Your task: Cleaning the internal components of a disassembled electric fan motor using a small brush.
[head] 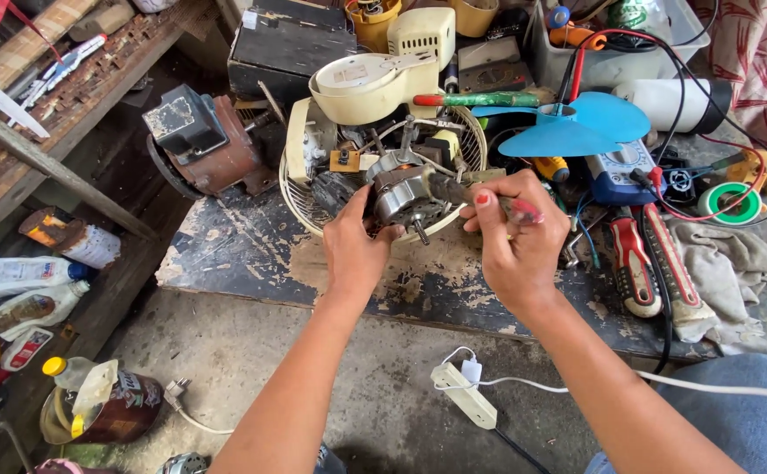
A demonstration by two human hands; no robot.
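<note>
L hand (354, 248) grips the fan motor (401, 195) from below-left, thumb up on its side. R hand (513, 239) is closed round a dark tool handle (454, 187), tip at the motor's top. Motor sits in a cream fan guard (300, 189) on the desk (252, 254), just ahead of both hands. Blue fan blade (581, 123) beyond R hand; red-handled pliers (651, 263) just right of it.

A low dark wooden counter (252, 254) with flaking, scratched paint stands on a grey concrete floor (225, 351). At far left runs a worn wooden shelf (76, 88). Soft daylight falls evenly, casting few shadows
</note>
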